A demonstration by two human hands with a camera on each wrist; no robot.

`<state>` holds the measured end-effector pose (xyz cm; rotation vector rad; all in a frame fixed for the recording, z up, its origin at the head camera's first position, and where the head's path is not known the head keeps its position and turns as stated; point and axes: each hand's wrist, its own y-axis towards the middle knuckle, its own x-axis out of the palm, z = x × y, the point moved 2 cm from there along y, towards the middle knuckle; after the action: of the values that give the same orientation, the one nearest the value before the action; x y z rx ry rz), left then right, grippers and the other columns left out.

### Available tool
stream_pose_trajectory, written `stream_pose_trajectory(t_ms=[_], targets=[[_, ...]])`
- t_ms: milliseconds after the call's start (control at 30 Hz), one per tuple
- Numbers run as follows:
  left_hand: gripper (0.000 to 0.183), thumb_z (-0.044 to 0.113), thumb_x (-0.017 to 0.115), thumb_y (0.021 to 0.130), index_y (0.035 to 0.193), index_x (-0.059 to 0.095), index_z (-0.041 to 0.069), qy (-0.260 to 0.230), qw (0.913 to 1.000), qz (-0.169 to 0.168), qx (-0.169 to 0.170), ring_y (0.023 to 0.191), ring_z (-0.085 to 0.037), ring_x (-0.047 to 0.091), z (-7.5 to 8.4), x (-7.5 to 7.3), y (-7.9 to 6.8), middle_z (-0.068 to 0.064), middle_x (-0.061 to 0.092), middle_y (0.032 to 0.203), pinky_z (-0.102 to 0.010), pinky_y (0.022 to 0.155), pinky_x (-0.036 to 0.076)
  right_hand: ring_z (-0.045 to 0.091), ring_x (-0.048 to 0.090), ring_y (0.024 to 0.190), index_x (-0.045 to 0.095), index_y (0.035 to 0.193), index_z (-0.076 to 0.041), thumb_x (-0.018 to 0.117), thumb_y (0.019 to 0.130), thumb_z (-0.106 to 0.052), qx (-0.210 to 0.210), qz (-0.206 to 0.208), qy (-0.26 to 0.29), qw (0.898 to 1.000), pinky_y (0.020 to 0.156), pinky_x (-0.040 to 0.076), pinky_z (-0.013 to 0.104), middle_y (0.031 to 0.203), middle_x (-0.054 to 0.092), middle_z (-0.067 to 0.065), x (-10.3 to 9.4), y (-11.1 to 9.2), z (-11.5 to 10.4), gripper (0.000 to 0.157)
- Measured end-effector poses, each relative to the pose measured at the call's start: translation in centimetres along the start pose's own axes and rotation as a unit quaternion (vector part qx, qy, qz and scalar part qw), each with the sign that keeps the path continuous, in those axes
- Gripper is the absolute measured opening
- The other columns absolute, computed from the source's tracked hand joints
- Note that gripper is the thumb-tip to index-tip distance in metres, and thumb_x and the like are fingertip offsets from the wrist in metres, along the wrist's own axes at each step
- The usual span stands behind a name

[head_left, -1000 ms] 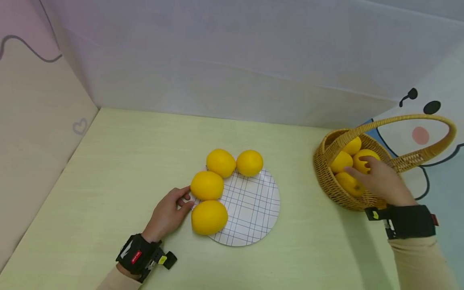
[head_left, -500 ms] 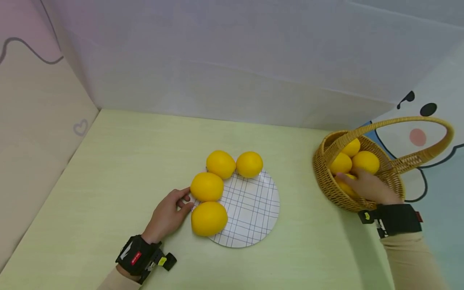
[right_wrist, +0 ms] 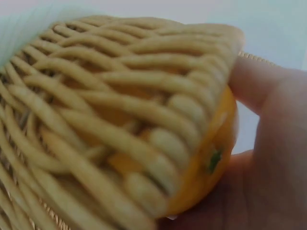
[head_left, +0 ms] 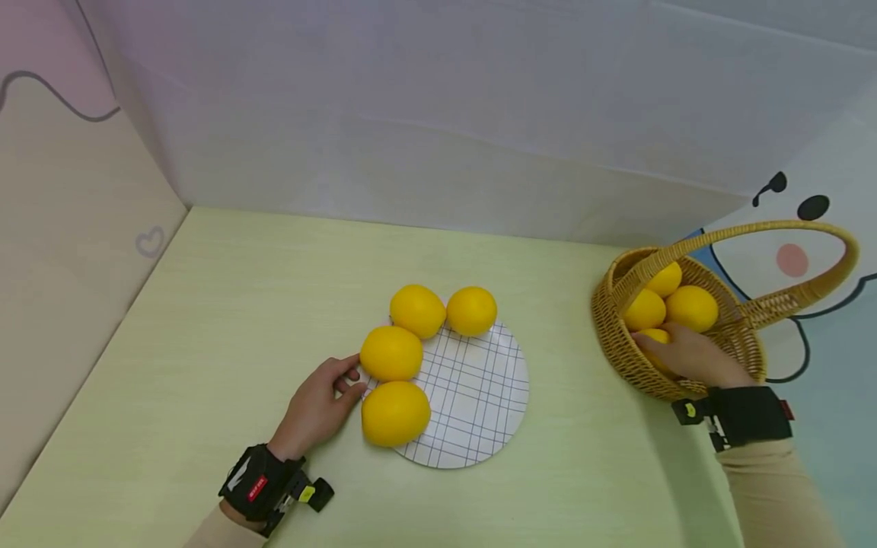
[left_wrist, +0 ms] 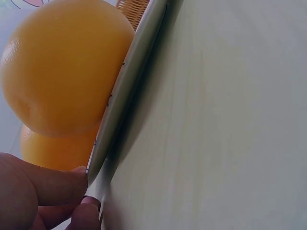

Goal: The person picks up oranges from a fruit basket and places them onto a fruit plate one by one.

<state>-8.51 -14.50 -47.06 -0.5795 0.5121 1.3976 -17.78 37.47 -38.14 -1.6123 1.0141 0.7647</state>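
My left hand (head_left: 322, 403) pinches the left rim of a round white plate (head_left: 479, 396) with a blue grid pattern. In the left wrist view its thumb and fingertips lie at the rim of the plate (left_wrist: 122, 81). Several oranges (head_left: 396, 413) stand along the left and back of the plate. At the right, my right hand (head_left: 695, 354) reaches into a wicker basket (head_left: 623, 361) and grips an orange (head_left: 654, 339) at the near side. The right wrist view shows that orange (right_wrist: 216, 153), with a green stem spot, between thumb and fingers, partly hidden behind the basket's weave.
Other oranges (head_left: 692, 308) lie in the basket beside the held one. The basket's tall handle (head_left: 774, 226) arches over it towards the right wall. A pale wall (head_left: 411, 152) runs behind the light green table (head_left: 274, 289).
My right hand has moved down and slightly left in the basket, and its fingers have closed round the near orange. The left hand and the plate have stayed in place.
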Motion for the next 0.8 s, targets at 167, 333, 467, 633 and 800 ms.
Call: stream_pose_trajectory(t_ms=[167, 333, 467, 633, 800], targets=[[0.043, 0.013, 0.069, 0.098, 0.137, 0.06, -0.002, -0.002, 1.0, 0.001, 0.001, 0.087, -0.017, 0.058, 0.0, 0.0, 0.0, -0.003, 0.062, 0.103, -0.032, 0.076, 0.046, 0.039, 0.061, 0.086, 0.052, 0.118, 0.02, 0.043, 0.107, -0.044, -0.006, 0.007, 0.009, 1.0, 0.076, 0.05, 0.055, 0.098, 0.063, 0.027, 0.0, 0.1, 0.1, 0.066], [0.043, 0.013, 0.069, 0.098, 0.138, 0.06, -0.002, -0.004, 1.0, 0.002, 0.002, 0.087, -0.017, 0.058, 0.0, 0.0, 0.1, -0.003, 0.062, 0.102, -0.031, 0.075, 0.047, 0.033, 0.058, 0.08, 0.055, 0.113, 0.014, 0.046, 0.106, -0.043, -0.009, 0.01, 0.023, 1.0, 0.072, 0.05, 0.05, 0.092, 0.062, 0.019, -0.1, -0.1, 0.0, 0.058], [0.043, 0.013, 0.068, 0.098, 0.138, 0.06, -0.002, -0.006, 1.0, 0.0, 0.001, 0.087, -0.017, 0.058, 0.0, 0.0, 0.0, -0.003, 0.062, 0.102, -0.032, 0.076, 0.047, 0.033, 0.058, 0.082, 0.055, 0.116, 0.012, 0.047, 0.105, -0.047, -0.001, 0.012, 0.028, 1.0, 0.072, 0.05, 0.047, 0.094, 0.062, 0.018, -0.3, -0.3, 0.0, 0.061], [0.043, 0.014, 0.068, 0.099, 0.138, 0.06, -0.002, -0.004, 1.0, -0.003, -0.002, 0.088, -0.018, 0.059, 0.1, -0.1, 0.0, -0.004, 0.062, 0.103, -0.033, 0.077, 0.047, 0.043, 0.059, 0.092, 0.046, 0.13, 0.015, 0.046, 0.103, -0.056, 0.016, 0.001, 0.033, 0.999, 0.074, 0.05, 0.05, 0.11, 0.06, 0.032, -0.8, -0.7, 0.0, 0.077], [0.044, 0.014, 0.068, 0.098, 0.138, 0.06, -0.002, -0.003, 1.0, -0.002, -0.002, 0.088, -0.018, 0.058, 0.0, 0.0, 0.1, -0.003, 0.062, 0.103, -0.033, 0.077, 0.047, 0.055, 0.054, 0.106, 0.031, 0.143, 0.022, 0.043, 0.102, -0.062, 0.033, 0.0, 0.02, 0.999, 0.08, 0.049, 0.06, 0.129, 0.047, 0.046, -1.4, -1.3, -0.2, 0.094]])
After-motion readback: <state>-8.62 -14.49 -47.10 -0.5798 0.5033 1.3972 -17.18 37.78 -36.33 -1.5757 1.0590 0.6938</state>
